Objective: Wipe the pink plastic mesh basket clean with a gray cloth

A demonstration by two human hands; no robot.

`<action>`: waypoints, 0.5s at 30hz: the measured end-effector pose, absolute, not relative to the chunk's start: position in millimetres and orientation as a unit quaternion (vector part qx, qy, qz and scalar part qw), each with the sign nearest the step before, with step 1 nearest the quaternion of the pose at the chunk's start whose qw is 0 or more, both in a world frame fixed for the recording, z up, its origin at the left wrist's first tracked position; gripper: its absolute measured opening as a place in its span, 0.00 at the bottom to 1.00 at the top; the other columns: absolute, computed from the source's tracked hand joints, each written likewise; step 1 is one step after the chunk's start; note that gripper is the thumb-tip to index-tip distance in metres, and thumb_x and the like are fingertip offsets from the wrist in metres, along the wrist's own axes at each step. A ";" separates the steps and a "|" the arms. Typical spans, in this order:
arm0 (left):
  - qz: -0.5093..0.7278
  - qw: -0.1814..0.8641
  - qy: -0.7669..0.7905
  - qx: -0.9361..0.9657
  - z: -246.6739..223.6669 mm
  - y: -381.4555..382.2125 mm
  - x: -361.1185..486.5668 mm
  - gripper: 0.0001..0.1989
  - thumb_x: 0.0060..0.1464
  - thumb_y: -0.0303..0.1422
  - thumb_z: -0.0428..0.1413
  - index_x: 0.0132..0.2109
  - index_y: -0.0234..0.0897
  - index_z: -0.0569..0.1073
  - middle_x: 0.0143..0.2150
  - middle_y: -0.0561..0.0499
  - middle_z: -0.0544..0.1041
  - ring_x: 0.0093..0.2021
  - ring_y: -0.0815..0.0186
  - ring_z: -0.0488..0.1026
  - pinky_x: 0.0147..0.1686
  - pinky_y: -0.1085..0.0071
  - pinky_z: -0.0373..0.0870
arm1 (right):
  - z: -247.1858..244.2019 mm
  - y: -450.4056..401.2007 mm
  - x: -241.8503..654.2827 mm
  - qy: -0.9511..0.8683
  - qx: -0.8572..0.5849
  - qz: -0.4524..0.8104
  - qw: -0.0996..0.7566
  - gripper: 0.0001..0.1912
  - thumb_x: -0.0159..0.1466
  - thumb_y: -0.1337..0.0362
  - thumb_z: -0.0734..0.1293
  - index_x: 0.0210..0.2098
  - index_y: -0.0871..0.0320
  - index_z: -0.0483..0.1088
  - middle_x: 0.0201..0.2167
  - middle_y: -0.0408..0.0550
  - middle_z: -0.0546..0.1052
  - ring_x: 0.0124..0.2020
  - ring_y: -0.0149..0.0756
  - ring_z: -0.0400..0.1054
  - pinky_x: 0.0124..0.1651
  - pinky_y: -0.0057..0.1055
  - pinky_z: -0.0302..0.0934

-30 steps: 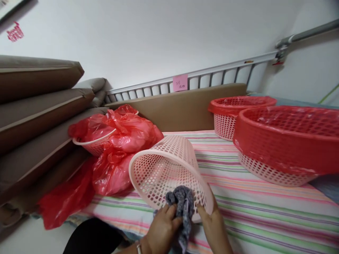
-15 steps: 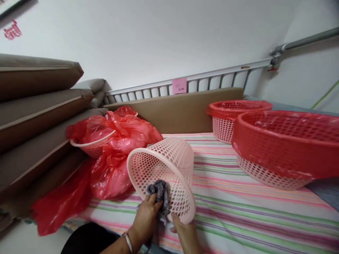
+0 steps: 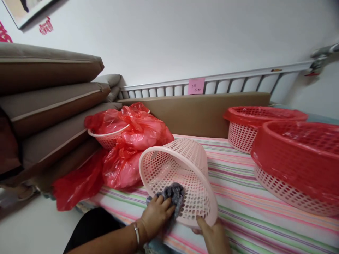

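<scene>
A pale pink perforated plastic basket (image 3: 185, 151) lies on its side on the striped cloth, its mouth facing me. My left hand (image 3: 156, 213), with a bangle on the wrist, presses a dark grey cloth (image 3: 175, 194) against the basket's lower inner wall near the rim. The cloth is bunched under and ahead of my fingers. My right hand (image 3: 212, 233) grips the basket's lower right rim, thumb inside and the other fingers underneath, partly hidden.
Knotted red plastic bags (image 3: 127, 165) and another basket (image 3: 108, 138) lie to the left, beside stacked grey-brown cushions (image 3: 55, 102). Two red-lined baskets, one nearer (image 3: 288, 187) and one farther (image 3: 241, 135), stand at right. A radiator (image 3: 169, 91) runs along the wall behind a brown panel (image 3: 196, 114).
The view has shifted left, so everything sits farther right in the picture. My left hand and the grey cloth have shifted slightly at the basket's lower edge; my right hand keeps its hold.
</scene>
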State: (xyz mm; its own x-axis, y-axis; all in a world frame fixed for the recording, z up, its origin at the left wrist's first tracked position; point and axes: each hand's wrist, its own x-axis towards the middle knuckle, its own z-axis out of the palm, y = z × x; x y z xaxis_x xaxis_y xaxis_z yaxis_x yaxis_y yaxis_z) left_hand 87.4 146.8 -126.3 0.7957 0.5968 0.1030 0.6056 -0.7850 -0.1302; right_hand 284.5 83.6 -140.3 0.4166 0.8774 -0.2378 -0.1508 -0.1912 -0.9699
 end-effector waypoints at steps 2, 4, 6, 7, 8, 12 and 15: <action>-0.015 0.099 -0.342 -0.934 -121.4 156.6 77.5 0.18 0.62 0.32 0.44 0.57 0.42 0.63 0.56 0.46 0.68 0.47 0.57 0.67 0.45 0.60 0.64 | -136.9 78.4 297.8 -0.327 -0.646 0.428 0.541 0.31 0.46 0.52 0.66 0.45 0.64 0.69 0.34 0.53 0.78 0.32 0.47 0.73 0.27 0.34 0.68; -0.017 0.104 -0.374 -0.922 -118.7 163.0 71.9 0.19 0.62 0.31 0.44 0.59 0.43 0.62 0.57 0.46 0.67 0.48 0.56 0.66 0.45 0.60 0.64 | -135.0 75.6 304.9 -0.359 -0.674 0.382 0.521 0.32 0.47 0.51 0.66 0.48 0.63 0.68 0.37 0.54 0.77 0.36 0.49 0.72 0.30 0.33 0.68; -0.026 0.088 -0.396 -0.914 -118.7 164.4 72.2 0.20 0.62 0.31 0.44 0.59 0.44 0.61 0.58 0.46 0.67 0.48 0.55 0.66 0.45 0.59 0.65 | -137.1 76.6 301.6 -0.384 -0.699 0.321 0.511 0.34 0.48 0.49 0.66 0.50 0.62 0.66 0.41 0.56 0.76 0.42 0.50 0.71 0.37 0.35 0.67; -0.031 0.073 -0.405 -0.911 -119.4 163.2 74.4 0.20 0.61 0.30 0.44 0.59 0.45 0.61 0.58 0.46 0.67 0.48 0.54 0.66 0.45 0.58 0.65 | -140.6 78.7 295.7 -0.390 -0.708 0.294 0.510 0.35 0.48 0.49 0.66 0.51 0.62 0.66 0.43 0.56 0.76 0.44 0.50 0.70 0.41 0.36 0.66; -0.039 0.053 -0.413 -0.909 -120.3 161.0 77.8 0.20 0.61 0.29 0.45 0.59 0.46 0.62 0.57 0.47 0.68 0.48 0.54 0.66 0.45 0.57 0.66 | -145.7 82.0 287.4 -0.389 -0.712 0.282 0.512 0.35 0.47 0.48 0.66 0.50 0.62 0.67 0.42 0.56 0.76 0.45 0.50 0.69 0.43 0.37 0.65; -0.100 -0.070 -0.440 -0.890 -123.4 145.6 97.9 0.27 0.53 0.21 0.49 0.59 0.47 0.63 0.55 0.49 0.69 0.49 0.57 0.65 0.49 0.61 0.66 | -173.7 102.6 246.1 -0.343 -0.664 0.361 0.558 0.29 0.45 0.47 0.65 0.38 0.63 0.73 0.34 0.56 0.78 0.40 0.50 0.71 0.42 0.38 0.66; -0.146 -0.142 -0.427 -0.881 -123.5 133.2 111.9 0.36 0.46 0.18 0.50 0.62 0.46 0.58 0.57 0.50 0.67 0.51 0.60 0.64 0.53 0.65 0.64 | -182.6 113.3 233.0 -0.340 -0.615 0.367 0.609 0.27 0.44 0.50 0.65 0.38 0.63 0.73 0.36 0.56 0.77 0.42 0.49 0.70 0.46 0.39 0.65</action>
State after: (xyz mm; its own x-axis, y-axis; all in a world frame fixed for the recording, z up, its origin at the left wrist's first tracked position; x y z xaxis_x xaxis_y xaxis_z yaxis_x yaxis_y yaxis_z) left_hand 111.9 133.2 -123.5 0.5920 0.7943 0.1365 0.7114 -0.5946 0.3746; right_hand 233.0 113.3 -182.6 0.4996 0.8655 -0.0369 -0.0285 -0.0262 -0.9993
